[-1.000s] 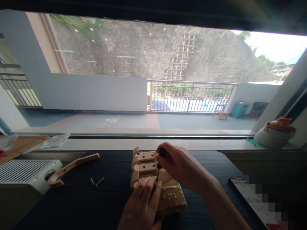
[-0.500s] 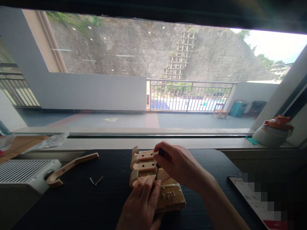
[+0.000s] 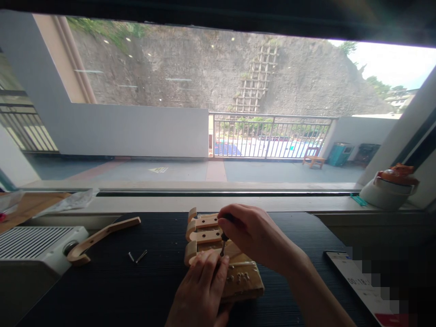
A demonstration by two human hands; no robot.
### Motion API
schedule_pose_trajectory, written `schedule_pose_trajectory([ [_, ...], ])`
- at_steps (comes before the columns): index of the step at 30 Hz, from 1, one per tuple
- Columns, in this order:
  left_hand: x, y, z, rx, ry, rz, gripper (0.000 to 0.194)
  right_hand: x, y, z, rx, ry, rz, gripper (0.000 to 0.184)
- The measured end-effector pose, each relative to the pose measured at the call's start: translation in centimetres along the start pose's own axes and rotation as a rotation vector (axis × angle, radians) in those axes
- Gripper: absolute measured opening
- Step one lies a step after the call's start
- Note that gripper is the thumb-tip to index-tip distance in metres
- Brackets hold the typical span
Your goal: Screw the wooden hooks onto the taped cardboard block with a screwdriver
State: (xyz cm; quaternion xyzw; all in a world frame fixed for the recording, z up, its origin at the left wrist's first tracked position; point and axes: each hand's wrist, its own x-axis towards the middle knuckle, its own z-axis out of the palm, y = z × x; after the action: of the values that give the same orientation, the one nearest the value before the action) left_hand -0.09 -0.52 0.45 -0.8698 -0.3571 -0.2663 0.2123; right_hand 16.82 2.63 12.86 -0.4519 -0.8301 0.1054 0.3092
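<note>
My right hand [image 3: 250, 234] is closed around the dark handle of a screwdriver [image 3: 223, 244]. The shaft points down, its tip beside my left fingertips. My left hand [image 3: 204, 281] presses its fingers over a curved wooden hook [image 3: 191, 252], whose rounded end shows to the left; the fingers cover the rest. Under both hands lies a wooden board [image 3: 250, 286] with plastic film over it and several small fasteners on its near part. Farther back on the board, another wooden hook [image 3: 211, 235] shows two dark holes or screw heads.
A loose wooden hook [image 3: 105, 230] and a few screws [image 3: 141, 257] lie left on the black table [image 3: 136, 295]. A phone [image 3: 354, 281] lies at the right edge. Left stands a white slatted appliance [image 3: 37, 245]. On the sill sits a pot [image 3: 388, 190].
My right hand has turned slightly around the screwdriver, which stays in nearly the same spot. My left hand holds its place on the wooden hook.
</note>
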Motion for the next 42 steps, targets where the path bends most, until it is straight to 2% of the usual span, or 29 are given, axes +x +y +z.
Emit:
schedule_pose_trajectory([
  [6, -0.3, 0.0, 0.2, -0.005, -0.052, -0.035, 0.058, 0.3, 0.8, 0.5, -0.06, 0.044, 0.062, 0.029],
  [12, -0.4, 0.1, 0.3, 0.012, -0.037, -0.012, 0.057, 0.5, 1.2, 0.8, -0.097, 0.109, 0.116, 0.031],
  [19, -0.5, 0.0, 0.1, 0.001, -0.067, -0.025, 0.059, -0.1, 0.3, 0.3, -0.006, 0.008, -0.015, 0.02],
  [23, -0.5, 0.0, 0.1, -0.018, -0.08, -0.034, 0.059, 0.1, 0.8, 0.4, -0.036, 0.002, 0.047, 0.017],
  [28, -0.6, 0.2, 0.2, -0.021, -0.084, -0.048, 0.06, 0.4, 1.6, 0.7, -0.103, 0.058, 0.157, 0.024],
  [36, -0.5, 0.1, 0.2, -0.03, -0.088, -0.044, 0.059, 0.0, 0.6, 0.3, -0.103, 0.013, 0.051, 0.018],
  [42, -0.6, 0.1, 0.2, -0.023, -0.102, -0.042, 0.061, 0.4, 1.3, 0.8, -0.163, 0.059, 0.104, 0.021],
])
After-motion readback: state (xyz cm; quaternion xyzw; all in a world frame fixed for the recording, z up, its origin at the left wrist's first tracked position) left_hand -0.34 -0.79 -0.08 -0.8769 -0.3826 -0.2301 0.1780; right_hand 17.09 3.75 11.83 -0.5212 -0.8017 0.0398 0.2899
